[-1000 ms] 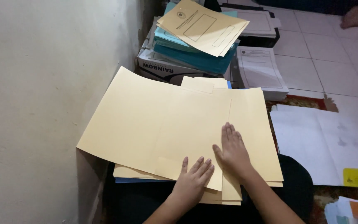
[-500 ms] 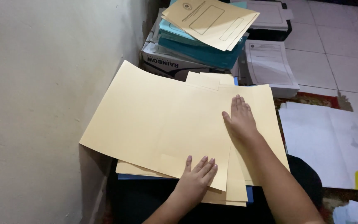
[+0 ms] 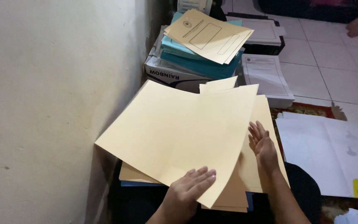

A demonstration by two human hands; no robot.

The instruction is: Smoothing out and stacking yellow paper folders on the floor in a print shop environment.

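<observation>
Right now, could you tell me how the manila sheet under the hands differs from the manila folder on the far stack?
The manila sheet is blank; the manila folder bears printed frames and an emblem. The sheet is larger in view and lifted at its right edge, while the folder lies flat on teal folders. The left hand and right hand touch the sheet; nothing touches the folder. Both are pale yellow.
</observation>
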